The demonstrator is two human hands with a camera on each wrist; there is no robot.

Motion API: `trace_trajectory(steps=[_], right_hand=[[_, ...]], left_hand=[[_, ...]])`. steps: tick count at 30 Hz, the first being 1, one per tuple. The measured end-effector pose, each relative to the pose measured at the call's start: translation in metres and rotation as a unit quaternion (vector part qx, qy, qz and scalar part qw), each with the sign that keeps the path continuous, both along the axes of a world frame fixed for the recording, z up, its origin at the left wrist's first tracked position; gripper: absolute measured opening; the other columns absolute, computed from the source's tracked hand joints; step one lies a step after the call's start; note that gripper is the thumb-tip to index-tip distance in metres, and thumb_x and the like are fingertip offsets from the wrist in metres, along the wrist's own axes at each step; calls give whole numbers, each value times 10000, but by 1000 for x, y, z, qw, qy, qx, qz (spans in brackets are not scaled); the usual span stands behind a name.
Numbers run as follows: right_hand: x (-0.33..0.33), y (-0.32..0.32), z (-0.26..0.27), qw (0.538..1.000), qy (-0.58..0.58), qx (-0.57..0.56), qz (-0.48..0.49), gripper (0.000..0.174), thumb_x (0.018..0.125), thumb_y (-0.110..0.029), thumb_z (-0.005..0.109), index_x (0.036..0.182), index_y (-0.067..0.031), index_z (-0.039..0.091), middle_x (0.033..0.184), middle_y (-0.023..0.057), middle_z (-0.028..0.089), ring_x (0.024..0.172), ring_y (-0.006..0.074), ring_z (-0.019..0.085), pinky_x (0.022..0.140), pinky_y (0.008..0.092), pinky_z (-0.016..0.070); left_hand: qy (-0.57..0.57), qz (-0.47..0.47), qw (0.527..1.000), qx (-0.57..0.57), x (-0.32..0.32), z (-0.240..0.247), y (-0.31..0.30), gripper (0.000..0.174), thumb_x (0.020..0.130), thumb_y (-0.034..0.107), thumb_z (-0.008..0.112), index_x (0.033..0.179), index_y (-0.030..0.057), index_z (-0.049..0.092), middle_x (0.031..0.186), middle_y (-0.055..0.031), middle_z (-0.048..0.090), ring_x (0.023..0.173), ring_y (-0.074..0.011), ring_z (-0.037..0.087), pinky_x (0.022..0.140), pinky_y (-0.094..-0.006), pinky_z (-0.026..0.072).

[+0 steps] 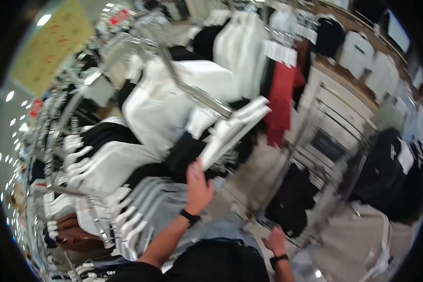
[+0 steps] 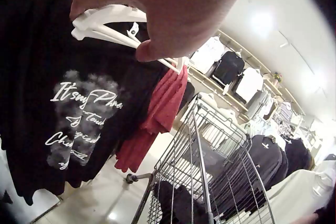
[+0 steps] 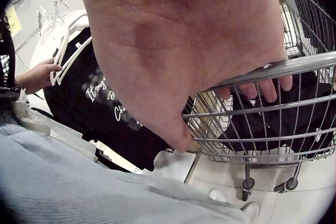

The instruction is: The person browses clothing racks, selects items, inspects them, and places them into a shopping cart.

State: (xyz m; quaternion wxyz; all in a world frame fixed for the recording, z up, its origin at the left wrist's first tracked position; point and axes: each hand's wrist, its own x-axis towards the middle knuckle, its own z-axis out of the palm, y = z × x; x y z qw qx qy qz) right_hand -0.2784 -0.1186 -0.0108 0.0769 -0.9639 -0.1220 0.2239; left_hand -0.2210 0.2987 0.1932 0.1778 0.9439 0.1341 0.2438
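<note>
My left hand [image 1: 199, 189] grips the ends of white plastic hangers [image 1: 230, 129] at the front of a clothes rack. In the left wrist view, thumb and fingers close around those hangers [image 2: 107, 24]. From them hangs a black T-shirt [image 2: 31, 103] with white script and a grey cloudy print. Low on the right, my right hand [image 1: 276, 242] is at a metal wire shopping cart [image 3: 310, 66]. Its fingers go over the top rim to the inside, while the thumb stays outside. Black clothes [image 3: 294, 111] lie in the cart's basket.
A metal rack [image 1: 197, 96] carries white, black and grey tops on white hangers. Red garments [image 1: 281, 94] hang beyond it. Behind the cart stands a wooden-topped cabinet [image 1: 340, 84]. Dark jackets [image 1: 385, 176] and a beige garment [image 1: 357, 239] are at the right.
</note>
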Motion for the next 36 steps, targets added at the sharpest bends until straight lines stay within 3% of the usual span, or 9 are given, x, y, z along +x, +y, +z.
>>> trace_trajectory(steps=[7,9,10,17,22,26,28,32,36], right_hand=[[9,20,27,991,103,-84,4,984,818,-584,749,1492,16,357,1487,264,447,1344,428,493,1038,594,440],[15,19,31,983,173,-66,-7,924,828,-552,746,1466,-3,362,1522,288,414,1343,446,497,1078,614,405],[21,18,35,981,175,-80,3,924,828,-552,746,1466,-3,362,1522,288,414,1343,446,497,1078,614,405],[36,22,39,977,212,-13,-4,797,844,-487,756,1338,59,451,1322,307,568,1245,452,564,1015,530,490],[38,1,4,973,230,-4,2,717,860,-469,756,1216,79,462,1159,363,638,1123,509,620,965,549,500],[52,-16,-15,958,283,-5,43,785,916,-580,656,1244,109,469,1178,398,626,1184,500,604,980,532,493],[58,-12,-7,944,329,-18,36,916,933,-730,509,1235,134,495,1146,402,641,1177,504,610,981,521,488],[78,-7,2,937,338,2,92,1042,907,-848,364,1131,142,600,1088,386,667,1136,504,631,962,507,484],[88,8,4,930,341,26,135,1016,923,-826,368,1025,142,658,1051,382,673,1129,508,628,961,505,487]], left_hand=[[-29,18,978,-206,13,-51,-7,650,970,87,609,1512,-99,303,1432,-315,427,1302,-471,442,1124,-481,346],[-35,34,982,-181,15,-75,-5,546,999,102,587,1452,-102,362,1375,-287,502,1239,-407,520,1087,-445,386],[-25,51,944,-325,13,-87,5,504,1015,116,568,1433,-92,379,1333,-274,540,1199,-369,552,1059,-426,409],[20,22,865,-501,27,-119,-5,402,1046,196,553,1359,-39,458,1193,-198,665,1054,-256,657,920,-380,498],[44,23,846,-530,29,-133,1,356,1035,256,601,1291,9,587,1086,-148,721,913,-218,710,830,-375,537],[100,-29,884,-455,20,-141,16,393,1036,389,546,1215,60,665,1087,-181,730,882,-363,707,791,-436,556],[258,-73,898,-349,10,-145,24,414,1009,424,558,1142,55,688,1038,-205,730,913,-393,703,818,-466,557],[373,-61,882,-282,-36,-217,26,418,971,427,565,1084,50,707,1030,-214,727,957,-393,703,846,-489,555],[465,38,825,-320,-113,-296,29,420,936,405,547,1037,42,734,1100,-235,717,1053,-389,690,896,-512,536]])
